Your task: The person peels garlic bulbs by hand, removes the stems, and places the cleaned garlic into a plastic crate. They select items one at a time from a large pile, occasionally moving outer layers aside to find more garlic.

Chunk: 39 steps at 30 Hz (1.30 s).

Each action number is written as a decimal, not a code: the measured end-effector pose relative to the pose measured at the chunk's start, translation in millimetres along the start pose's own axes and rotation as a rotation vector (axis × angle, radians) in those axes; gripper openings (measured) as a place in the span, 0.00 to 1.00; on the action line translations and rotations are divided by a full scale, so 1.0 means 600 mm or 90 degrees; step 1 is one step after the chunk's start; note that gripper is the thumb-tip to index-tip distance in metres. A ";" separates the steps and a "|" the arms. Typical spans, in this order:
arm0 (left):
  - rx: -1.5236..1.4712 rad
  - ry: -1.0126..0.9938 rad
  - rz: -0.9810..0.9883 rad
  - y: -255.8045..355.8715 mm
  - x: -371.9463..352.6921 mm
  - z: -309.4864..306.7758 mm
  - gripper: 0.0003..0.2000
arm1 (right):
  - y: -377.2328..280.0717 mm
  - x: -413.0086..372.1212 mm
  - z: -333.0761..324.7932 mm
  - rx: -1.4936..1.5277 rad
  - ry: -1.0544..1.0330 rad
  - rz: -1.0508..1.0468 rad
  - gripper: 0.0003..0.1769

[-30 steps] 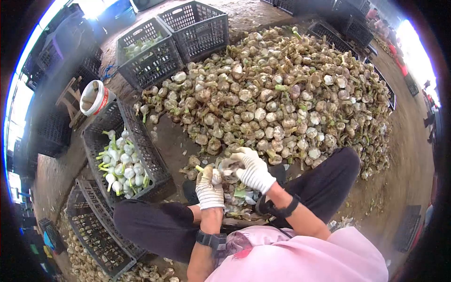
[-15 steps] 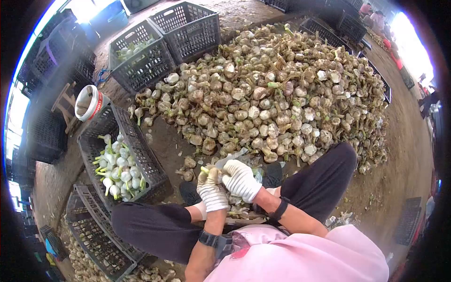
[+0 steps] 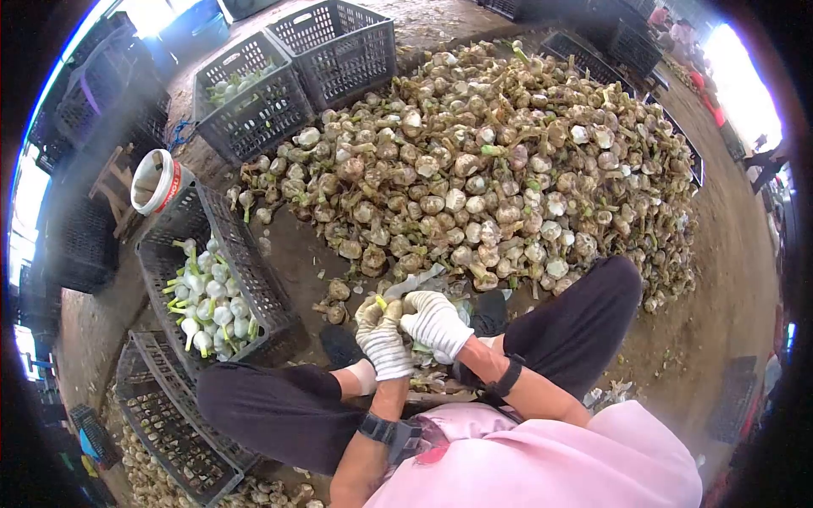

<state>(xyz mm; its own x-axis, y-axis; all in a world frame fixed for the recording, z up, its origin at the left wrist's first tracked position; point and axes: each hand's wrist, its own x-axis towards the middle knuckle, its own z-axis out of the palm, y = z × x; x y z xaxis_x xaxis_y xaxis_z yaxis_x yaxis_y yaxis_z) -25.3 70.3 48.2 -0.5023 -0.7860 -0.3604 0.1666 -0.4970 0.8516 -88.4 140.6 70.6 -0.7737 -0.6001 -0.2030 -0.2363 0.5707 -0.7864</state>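
Left hand [image 3: 383, 340] fingers clamp bulb [image 3: 392, 310], right hand [image 3: 434, 324] fingers pinch its top; advise steady grip, short peeling pulls

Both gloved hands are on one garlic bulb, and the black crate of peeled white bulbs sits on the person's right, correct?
Not quite: the head view shows the black plastic lattice crate with the peeled white garlic bulbs on the person's left. The white-gloved left hand and right hand do meet on one brownish garlic bulb.

My white-gloved left hand [image 3: 383, 341] and right hand [image 3: 435, 323] grip one dirty garlic bulb [image 3: 391, 310] just before the big heap of unpeeled garlic [image 3: 491, 161].
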 end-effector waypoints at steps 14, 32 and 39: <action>-0.251 -0.202 -0.147 0.052 0.042 -0.049 0.12 | 0.070 0.004 -0.031 -0.071 -0.088 -0.175 0.24; -0.046 -0.168 -0.112 0.056 0.036 -0.025 0.14 | -0.035 0.000 -0.052 0.663 -0.154 0.191 0.18; 0.063 -0.154 -0.040 0.038 0.043 -0.030 0.13 | -0.066 0.004 -0.061 0.537 -0.134 0.198 0.19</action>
<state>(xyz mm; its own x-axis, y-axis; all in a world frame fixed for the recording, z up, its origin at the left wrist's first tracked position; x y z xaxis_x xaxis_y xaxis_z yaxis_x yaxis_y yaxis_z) -19.5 32.0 51.6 -0.6992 -0.6383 -0.3220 0.0513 -0.4940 0.8679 -102.2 137.1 122.5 -0.5877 -0.6254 -0.5133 0.5347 0.1759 -0.8266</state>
